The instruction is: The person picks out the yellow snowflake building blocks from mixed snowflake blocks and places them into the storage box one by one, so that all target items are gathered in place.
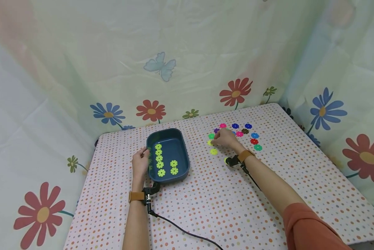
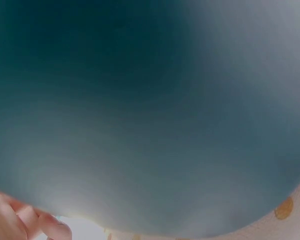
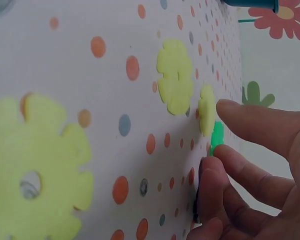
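Observation:
A dark blue plastic tub (image 1: pixel 178 149) stands left of the middle of the table, with several yellow notched discs (image 1: pixel 159 158) lying flat in it. My left hand (image 1: pixel 140 163) grips the tub's left wall, thumb over the rim; in the left wrist view the tub fills nearly everything. To the right, my right hand (image 1: pixel 227 139) reaches down over the loose discs. Its thumb and forefinger are spread beside a yellow disc (image 3: pixel 206 110), with a gap between the fingertips. A second yellow disc (image 3: pixel 175 77) lies nearer, and a third (image 3: pixel 55 165) lies beneath the wrist camera.
Around my right hand lie notched discs in other colours, among them a red disc (image 1: pixel 254 141), a green disc (image 1: pixel 258 147) and a brown disc (image 1: pixel 245 131). A black cable (image 1: pixel 187 232) trails from the left wrist over the dotted tablecloth (image 1: pixel 205 201). Flowered curtains (image 1: pixel 190 86) enclose the table.

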Available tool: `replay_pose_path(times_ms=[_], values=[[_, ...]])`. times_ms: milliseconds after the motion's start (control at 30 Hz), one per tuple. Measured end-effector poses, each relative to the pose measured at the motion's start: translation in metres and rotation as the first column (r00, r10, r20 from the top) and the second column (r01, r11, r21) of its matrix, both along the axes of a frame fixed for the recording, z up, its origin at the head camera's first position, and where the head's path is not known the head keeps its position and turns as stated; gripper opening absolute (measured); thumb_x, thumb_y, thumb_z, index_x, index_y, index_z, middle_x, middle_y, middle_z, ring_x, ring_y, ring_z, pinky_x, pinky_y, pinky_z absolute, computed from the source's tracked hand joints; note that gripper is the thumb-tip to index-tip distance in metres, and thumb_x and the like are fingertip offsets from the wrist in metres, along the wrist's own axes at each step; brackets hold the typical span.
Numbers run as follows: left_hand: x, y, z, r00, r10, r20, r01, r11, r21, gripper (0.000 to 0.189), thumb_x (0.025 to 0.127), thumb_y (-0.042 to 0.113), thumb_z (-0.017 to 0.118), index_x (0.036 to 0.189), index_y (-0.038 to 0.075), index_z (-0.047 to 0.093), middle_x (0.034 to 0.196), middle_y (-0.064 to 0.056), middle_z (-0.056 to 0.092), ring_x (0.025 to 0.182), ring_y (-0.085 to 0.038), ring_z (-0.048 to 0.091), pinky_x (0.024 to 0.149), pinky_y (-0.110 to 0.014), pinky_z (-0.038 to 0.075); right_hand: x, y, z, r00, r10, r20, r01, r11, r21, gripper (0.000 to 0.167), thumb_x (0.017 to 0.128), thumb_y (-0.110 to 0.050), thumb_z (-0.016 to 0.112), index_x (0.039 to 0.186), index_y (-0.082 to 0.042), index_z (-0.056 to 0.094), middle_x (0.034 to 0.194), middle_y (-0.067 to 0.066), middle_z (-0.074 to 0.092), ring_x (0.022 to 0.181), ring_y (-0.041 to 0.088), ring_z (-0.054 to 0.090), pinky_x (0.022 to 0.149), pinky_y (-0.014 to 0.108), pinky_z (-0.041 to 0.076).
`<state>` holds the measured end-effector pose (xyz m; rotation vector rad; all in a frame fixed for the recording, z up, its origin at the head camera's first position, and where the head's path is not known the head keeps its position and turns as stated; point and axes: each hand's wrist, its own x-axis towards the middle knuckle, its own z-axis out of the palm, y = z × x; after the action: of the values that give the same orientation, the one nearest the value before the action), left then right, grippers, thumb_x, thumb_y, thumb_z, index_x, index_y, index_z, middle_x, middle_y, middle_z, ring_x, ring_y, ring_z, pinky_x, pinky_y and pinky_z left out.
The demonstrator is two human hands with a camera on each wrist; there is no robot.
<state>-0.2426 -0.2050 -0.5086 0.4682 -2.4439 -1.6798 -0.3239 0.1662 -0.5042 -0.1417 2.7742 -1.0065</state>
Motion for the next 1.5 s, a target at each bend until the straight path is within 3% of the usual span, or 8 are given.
replay_pose_path(times_ms=[200, 467, 900, 1200, 1500], values=[[0.000, 0.000, 0.000, 1.000, -0.004, -0.011, 0.004, 1.000, 0.006, 0.046, 0.108, 0.027, 0.049, 0.148, 0.004, 0.051, 0.136, -0.018, 0.057, 0.116, -0.027, 0.055, 0.098, -0.045, 0.047, -0.001, -0.006, -0.001, 1.000, 0.007, -0.025, -0.006, 0.999, 0.053, 0.031, 0.087, -0.029, 0.081, 0.097, 0.000, 0.075, 0.098, 0.013, 0.071, 0.081, 0.023, 0.060, 0.073, 0.037, 0.049], [0.000, -0.001, -0.001, 1.000, -0.005, -0.015, 0.006, 1.000, 0.010, 0.046, 0.109, 0.026, 0.048, 0.148, 0.004, 0.050, 0.134, -0.018, 0.057, 0.112, -0.027, 0.055, 0.092, -0.042, 0.047, 0.000, -0.010, 0.000, 0.999, 0.003, -0.032, 0.000, 0.997, 0.081, 0.029, 0.085, -0.025, 0.082, 0.097, 0.000, 0.076, 0.098, 0.013, 0.071, 0.076, 0.020, 0.058, 0.064, 0.031, 0.046], [-0.003, -0.002, -0.003, 1.000, -0.003, -0.012, 0.003, 1.000, 0.009, 0.045, 0.108, 0.026, 0.049, 0.147, 0.003, 0.051, 0.129, -0.018, 0.060, 0.109, -0.027, 0.056, 0.088, -0.040, 0.047, -0.003, -0.015, -0.001, 1.000, -0.001, -0.020, 0.003, 0.997, 0.080, 0.030, 0.086, -0.019, 0.081, 0.104, 0.002, 0.069, 0.105, 0.016, 0.068, 0.084, 0.024, 0.060, 0.074, 0.036, 0.049], [0.000, -0.002, -0.003, 0.999, -0.026, -0.034, 0.027, 1.000, 0.012, 0.046, 0.109, 0.027, 0.048, 0.147, 0.003, 0.051, 0.136, -0.020, 0.057, 0.119, -0.030, 0.055, 0.096, -0.048, 0.047, 0.000, -0.014, -0.002, 0.998, -0.007, -0.059, 0.007, 1.000, 0.001, 0.018, 0.090, -0.009, 0.072, 0.105, 0.001, 0.068, 0.098, 0.015, 0.068, 0.079, 0.022, 0.059, 0.068, 0.033, 0.047], [0.000, -0.002, -0.003, 0.999, -0.022, -0.030, 0.022, 1.000, 0.016, 0.047, 0.108, 0.027, 0.049, 0.148, 0.003, 0.051, 0.138, -0.020, 0.056, 0.120, -0.030, 0.055, 0.097, -0.047, 0.047, 0.000, -0.014, 0.005, 0.997, -0.067, -0.034, 0.064, 0.995, -0.071, 0.021, 0.095, -0.011, 0.061, 0.111, 0.001, 0.069, 0.106, 0.016, 0.065, 0.089, 0.026, 0.057, 0.075, 0.036, 0.046]])
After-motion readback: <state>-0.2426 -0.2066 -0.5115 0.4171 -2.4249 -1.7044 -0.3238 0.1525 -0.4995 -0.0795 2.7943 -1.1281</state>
